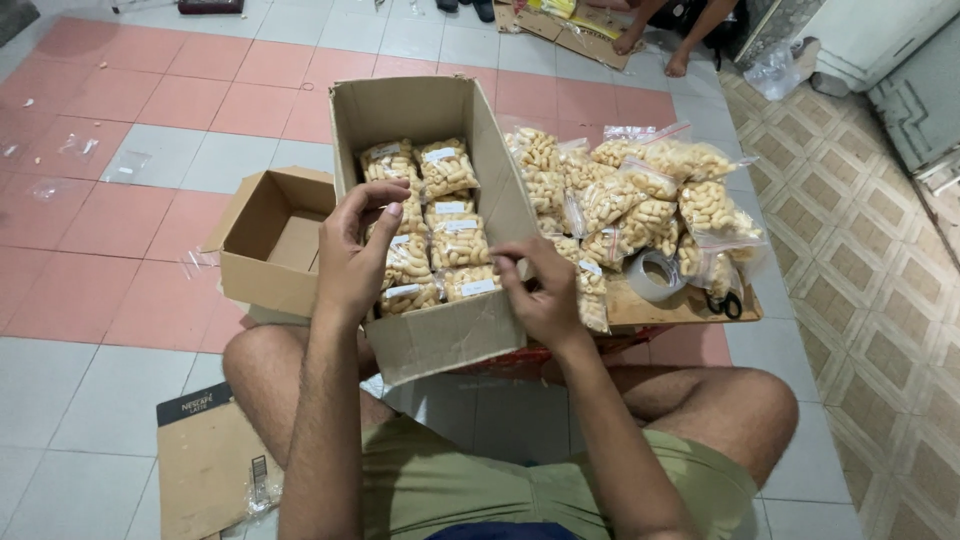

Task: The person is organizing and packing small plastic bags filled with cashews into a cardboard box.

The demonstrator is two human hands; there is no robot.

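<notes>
Looking down from my head, I am sitting on the tiled floor (120, 370) with a big cardboard box (430, 110) tipped up between my knees. It is holding two rows of little clear bags of snacks (432, 225), each with a white label. My left hand (355, 255) is reaching over the left wall of the box, fingers curled and half open, and the tips are touching the bags in the left row; it is not gripping anything that I can see. My right hand (540, 290) is resting at the front right rim, fingers bent and pinching at the edge of a bag there, though I cannot tell if it is really holding it. A heap of more bags (640, 195) is lying on a flat board (680, 305) just beside the box, with a roll of tape (655, 277) near it. A smaller box (270, 240) is sitting open on my left. I am thinking the big box could tip over, because it is leaning, and then the neat rows would be sliding out of place
</notes>
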